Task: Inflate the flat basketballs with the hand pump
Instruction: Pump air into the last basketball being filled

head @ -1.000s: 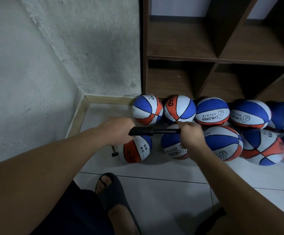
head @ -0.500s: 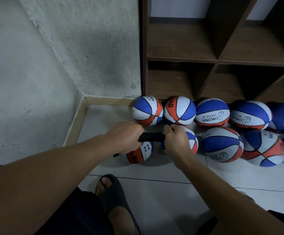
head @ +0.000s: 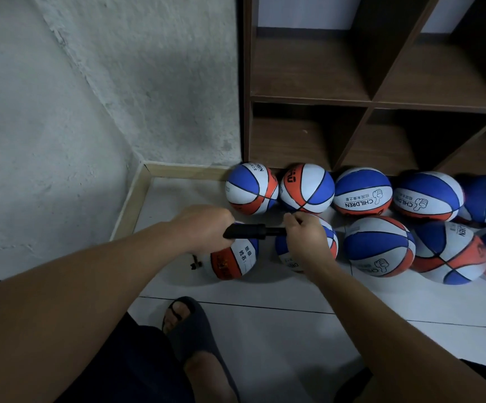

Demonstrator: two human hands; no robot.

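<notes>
Basketballs in blue, white and orange panels lie on the pale tiled floor (head: 265,315) in front of you. The nearest one, a blue, white and orange basketball with printed characters (head: 231,261), sits just below your left hand (head: 204,226). Above it you hold a short black plastic hand pump (head: 247,231) level between both hands. Your left hand is wrapped around the pump's barrel, fingers curled tight. Your right hand (head: 304,238) grips the handle end, fingers curled over it, with only a short length of dark rod showing between barrel and hand. A small black hose end (head: 195,264) hangs by the left side of the nearest ball.

Under your right hand rests a second ball (head: 330,242), and further balls line up to the right in two rows, touching each other. The back row rests against the foot of a dark brown wooden cubby shelf (head: 366,97). Its open compartments show bare wooden boards.

To the left, a rough grey plastered wall (head: 90,97) meets the floor at a light wooden skirting strip (head: 131,205), forming a corner. Your foot in a dark slip-on sandal (head: 189,327) rests on the tiles below your arms.
</notes>
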